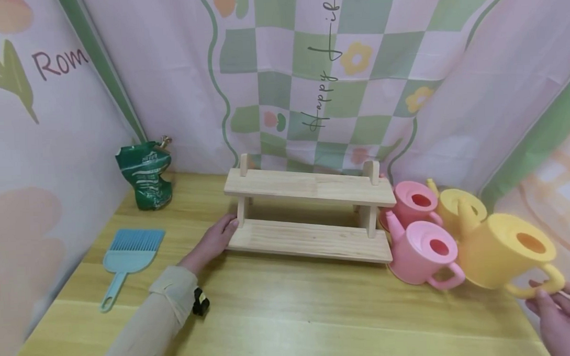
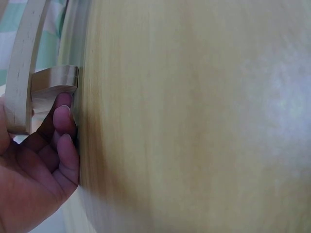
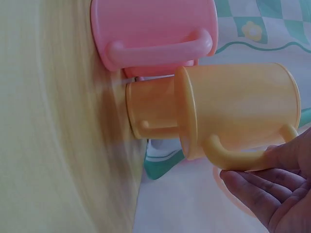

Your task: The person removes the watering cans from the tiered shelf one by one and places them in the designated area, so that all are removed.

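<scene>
Pink watering cans (image 1: pixel 421 231): two; yellow watering cans (image 1: pixel 494 233): two.

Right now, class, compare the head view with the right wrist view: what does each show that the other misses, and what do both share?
Only the head view shows the wooden shelf, the left hand touching its end, the blue brush and the green pouch. Only the right wrist view shows the right hand's fingers under the yellow can's handle from close by. Both show the right hand, the yellow can and a pink can.
</scene>
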`<state>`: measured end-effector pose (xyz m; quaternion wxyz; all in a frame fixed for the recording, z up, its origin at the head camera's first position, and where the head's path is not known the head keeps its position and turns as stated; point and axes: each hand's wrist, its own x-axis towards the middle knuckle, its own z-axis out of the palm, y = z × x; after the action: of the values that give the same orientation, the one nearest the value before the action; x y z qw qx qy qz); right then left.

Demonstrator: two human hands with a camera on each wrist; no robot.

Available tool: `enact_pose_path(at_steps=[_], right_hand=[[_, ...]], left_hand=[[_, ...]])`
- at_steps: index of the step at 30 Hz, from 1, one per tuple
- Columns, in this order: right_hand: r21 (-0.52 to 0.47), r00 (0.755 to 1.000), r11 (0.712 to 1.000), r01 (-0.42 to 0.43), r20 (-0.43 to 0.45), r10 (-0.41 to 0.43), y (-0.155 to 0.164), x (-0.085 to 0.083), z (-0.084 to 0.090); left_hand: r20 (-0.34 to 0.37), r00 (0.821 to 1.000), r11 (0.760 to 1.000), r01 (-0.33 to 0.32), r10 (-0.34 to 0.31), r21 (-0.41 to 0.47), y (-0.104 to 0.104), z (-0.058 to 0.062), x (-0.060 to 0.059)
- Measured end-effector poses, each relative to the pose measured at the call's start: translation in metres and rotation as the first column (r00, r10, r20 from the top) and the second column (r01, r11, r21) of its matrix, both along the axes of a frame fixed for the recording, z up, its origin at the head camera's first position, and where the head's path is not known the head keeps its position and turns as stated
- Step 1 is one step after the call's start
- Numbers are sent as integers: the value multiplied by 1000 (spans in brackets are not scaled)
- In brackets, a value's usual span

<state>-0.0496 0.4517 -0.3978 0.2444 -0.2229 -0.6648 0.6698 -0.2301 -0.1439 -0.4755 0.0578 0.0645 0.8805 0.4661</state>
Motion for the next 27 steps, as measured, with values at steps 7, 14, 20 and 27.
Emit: enact_pose_path(at_steps=[7, 14, 20, 27], right_hand=[[-22, 993, 995, -96, -77, 94, 7, 5, -15], [73, 991, 989, -127, 63, 122, 15, 6, -27], [109, 978, 983, -146, 168, 126, 23, 6, -35], [245, 901, 927, -284, 400, 170, 32, 7, -39]], left_hand=[[2, 1000, 1000, -4, 4, 0, 0, 1, 0], [18, 1000, 1000, -8, 8, -3, 0, 0, 0], [27, 1000, 1000, -5, 5, -3, 0, -1, 0], [48, 999, 1000, -7, 7, 17, 0, 3, 1]])
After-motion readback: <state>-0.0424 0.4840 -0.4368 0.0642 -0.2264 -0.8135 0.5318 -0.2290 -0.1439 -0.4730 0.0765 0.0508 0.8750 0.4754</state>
